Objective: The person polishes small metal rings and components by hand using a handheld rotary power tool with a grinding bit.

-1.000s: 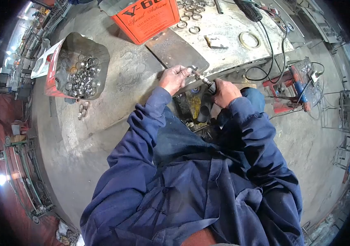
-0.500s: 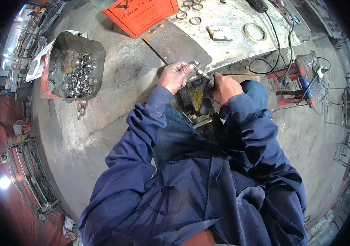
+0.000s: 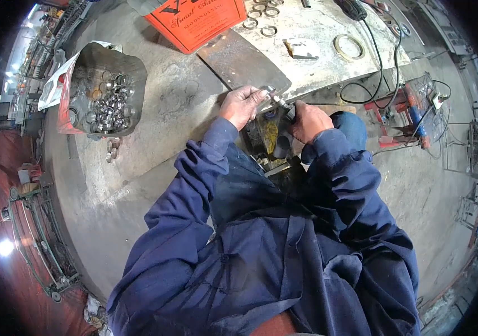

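My left hand (image 3: 242, 105) pinches a small shiny metal ring (image 3: 269, 89) between thumb and fingers, over the near edge of a dark metal plate (image 3: 244, 59). Closed around a dark handheld tool (image 3: 289, 112), my right hand (image 3: 311, 122) holds its pale metal tip pointing up and left, against or very near the ring. Whether they touch is too small to tell. Below both hands is a yellow-stained dark fixture (image 3: 269, 134).
An open can (image 3: 108, 61) with many metal rings stands at the left, a few rings (image 3: 112, 149) beside it. An orange can (image 3: 200, 25), more rings, a large ring (image 3: 349, 47) and a black cable (image 3: 381, 61) lie ahead. A red stand (image 3: 404, 115) is at the right.
The tip of the tool in my right hand has come up closer to the ring in my left hand. The whole view has shifted slightly.
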Tool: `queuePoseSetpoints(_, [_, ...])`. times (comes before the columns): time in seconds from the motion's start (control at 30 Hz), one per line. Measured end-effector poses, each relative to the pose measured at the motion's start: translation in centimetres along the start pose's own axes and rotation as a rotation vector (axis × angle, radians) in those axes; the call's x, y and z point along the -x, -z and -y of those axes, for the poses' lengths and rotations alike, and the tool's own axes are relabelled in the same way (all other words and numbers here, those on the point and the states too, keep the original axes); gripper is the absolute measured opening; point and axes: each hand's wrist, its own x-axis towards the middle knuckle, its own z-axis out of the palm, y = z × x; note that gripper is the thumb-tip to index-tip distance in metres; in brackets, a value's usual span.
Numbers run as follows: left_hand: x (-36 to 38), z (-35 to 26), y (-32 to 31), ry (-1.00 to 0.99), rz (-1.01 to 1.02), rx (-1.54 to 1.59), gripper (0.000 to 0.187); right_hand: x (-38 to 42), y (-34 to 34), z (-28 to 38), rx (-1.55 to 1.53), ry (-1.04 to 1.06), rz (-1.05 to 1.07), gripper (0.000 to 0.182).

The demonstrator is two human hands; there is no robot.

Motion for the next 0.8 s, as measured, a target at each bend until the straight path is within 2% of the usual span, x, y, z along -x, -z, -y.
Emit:
queuePoseSetpoints(0.3, [0.2, -0.1, -0.2, -0.018, 0.005, 0.003, 0.028, -0.1, -0.1, 0.0, -0.025, -0.014, -0.002, 0.03])
queuePoseSetpoints(0.5, [0.1, 0.1, -0.1, -0.035, -0.017, -0.001, 0.027, -0.2, -0.7, -0.2, 0.009, 0.089, 0.03, 0.03])
queuePoseSetpoints(0.67, [-0.1, 0.4, 0.0, -0.033, -0.025, -0.035, 0.028, -0.2, 0.2, 0.3, -0.01, -0.05, -0.01, 0.034])
queuePoseSetpoints(0.8, [0.0, 0.3, -0.1, -0.044, -0.019, -0.038, 0.028, -0.3, 0.0, 0.4, 0.003, -0.046, 0.021, 0.036])
